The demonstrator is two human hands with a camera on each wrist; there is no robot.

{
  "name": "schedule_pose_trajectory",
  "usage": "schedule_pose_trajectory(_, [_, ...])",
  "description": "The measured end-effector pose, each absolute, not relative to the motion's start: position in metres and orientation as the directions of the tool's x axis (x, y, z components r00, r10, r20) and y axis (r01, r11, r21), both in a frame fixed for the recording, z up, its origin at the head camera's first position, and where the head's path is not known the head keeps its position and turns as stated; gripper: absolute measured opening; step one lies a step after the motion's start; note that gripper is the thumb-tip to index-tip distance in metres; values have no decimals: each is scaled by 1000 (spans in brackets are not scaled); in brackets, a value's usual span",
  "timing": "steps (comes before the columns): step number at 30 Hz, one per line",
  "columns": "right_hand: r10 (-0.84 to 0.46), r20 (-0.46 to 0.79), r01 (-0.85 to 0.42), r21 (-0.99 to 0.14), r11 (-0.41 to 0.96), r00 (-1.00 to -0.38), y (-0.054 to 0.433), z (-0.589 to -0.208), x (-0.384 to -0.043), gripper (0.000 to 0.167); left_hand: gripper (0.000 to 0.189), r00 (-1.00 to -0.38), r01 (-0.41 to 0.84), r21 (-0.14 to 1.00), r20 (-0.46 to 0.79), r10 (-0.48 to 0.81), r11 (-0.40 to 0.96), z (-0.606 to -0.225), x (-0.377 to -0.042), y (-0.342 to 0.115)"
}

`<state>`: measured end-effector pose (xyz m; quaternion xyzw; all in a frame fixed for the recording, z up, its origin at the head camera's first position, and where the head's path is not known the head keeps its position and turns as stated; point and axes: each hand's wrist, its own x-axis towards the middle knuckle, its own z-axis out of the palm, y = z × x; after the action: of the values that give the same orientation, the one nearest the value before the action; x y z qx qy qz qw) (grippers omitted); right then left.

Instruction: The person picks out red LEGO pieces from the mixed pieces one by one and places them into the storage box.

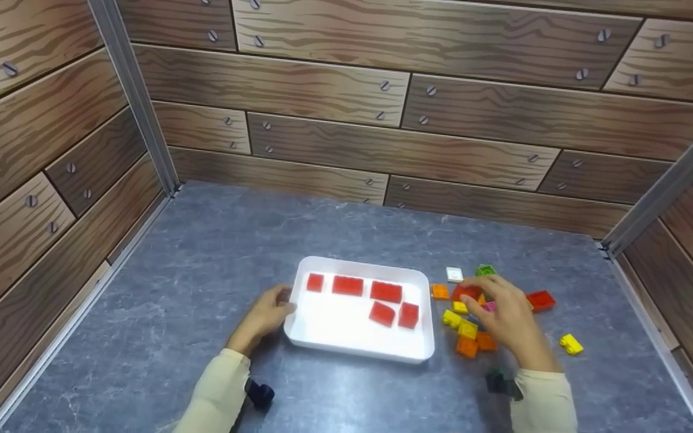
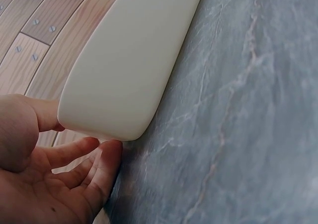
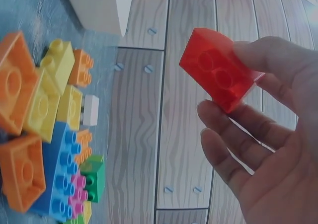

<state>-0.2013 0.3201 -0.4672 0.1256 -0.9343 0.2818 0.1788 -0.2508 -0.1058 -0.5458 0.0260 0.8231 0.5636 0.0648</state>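
My left hand (image 1: 262, 316) holds the left end of a white tray (image 1: 346, 352), thumb at the rim and fingers against the outer wall. In the left wrist view, the fingers (image 2: 107, 164) meet the tray's end (image 2: 114, 75) close to the table. Inside the tray lie several red bricks (image 1: 348, 285). My right hand (image 1: 509, 316) pinches another red brick (image 3: 218, 67) between thumb and fingers, raised above a pile of loose bricks. Its hollow underside shows in the right wrist view; in the head view the hand partly covers the pile.
Right of the tray, the pile includes orange bricks (image 1: 467, 346), yellow bricks (image 1: 452, 319), a blue brick (image 3: 57, 174), a green brick (image 1: 485, 270) and a white brick (image 1: 454, 275). Farther right lie a red brick (image 1: 542, 300) and a yellow brick (image 1: 571, 344). Wood-patterned walls (image 1: 322, 90) enclose the table.
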Motion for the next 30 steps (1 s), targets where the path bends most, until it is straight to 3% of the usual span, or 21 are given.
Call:
schedule_pose_trajectory(19, [-160, 465, -411, -510, 756, -871, 263, -456, -215, 25, 44, -988, -25, 939, -76, 135, 343, -546, -251, -106])
schedule_pose_trajectory(25, [-171, 476, -432, -517, 739, -863, 253, -458, -220, 53, 45, -987, -39, 938, -91, 136, 344, -547, -252, -106])
schedule_pose_trajectory(30, [-172, 491, -448, -523, 725, -854, 237, -454, -226, 52, 46, -988, -28, 938, -78, 131, 346, -546, -253, -108])
